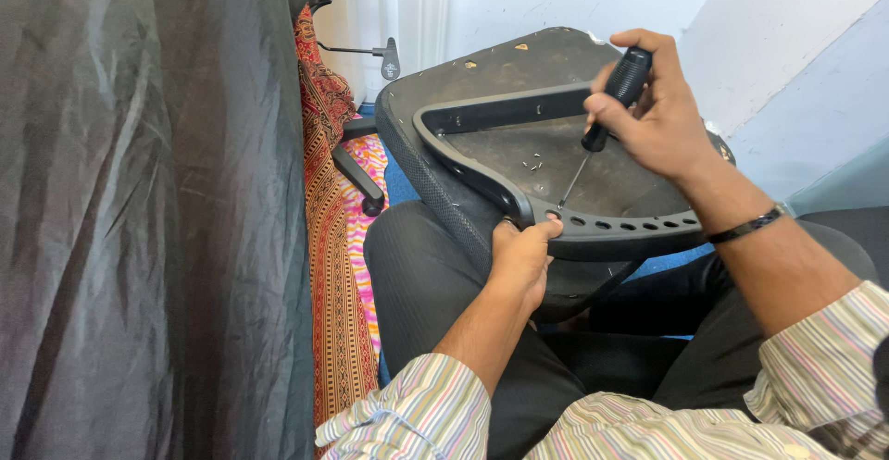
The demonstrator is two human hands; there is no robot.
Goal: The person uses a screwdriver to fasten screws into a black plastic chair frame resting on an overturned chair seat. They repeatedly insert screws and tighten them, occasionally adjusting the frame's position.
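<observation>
The seat (519,80) lies upside down across the person's lap, centre right of the frame, its underside facing up. A black bracket (482,168) is mounted on that underside; it runs from the upper centre down and then across toward the right, with a row of holes along its lower bar.

The right hand (653,113), upper right of the frame, holds a screwdriver (607,108). The fingers are clamped around the black handle, thumb on the near side. The shaft slants down and left from the handle; its tip sits at a hole (553,214) at the left end of the lower bar. A dark band (748,226) circles the right wrist.

The left hand (520,258), centre of the frame, grips the near edge of the seat just below the tip. The fingers are curled together under the edge; the thumb rests on the bracket beside the hole.

Several small screws (532,164) lie loose on the underside, inside the bracket's curve.

Both forearms emerge from striped sleeves (417,409) at the lower edge of the frame. The legs are in dark trousers (417,275).

A dark grey cloth (139,210) fills the left third of the frame. Beside it hangs a patterned red fabric (329,266). A chair base (361,178) with a lever shows behind the seat, upper centre. A pale wall (787,62) occupies the upper right.
</observation>
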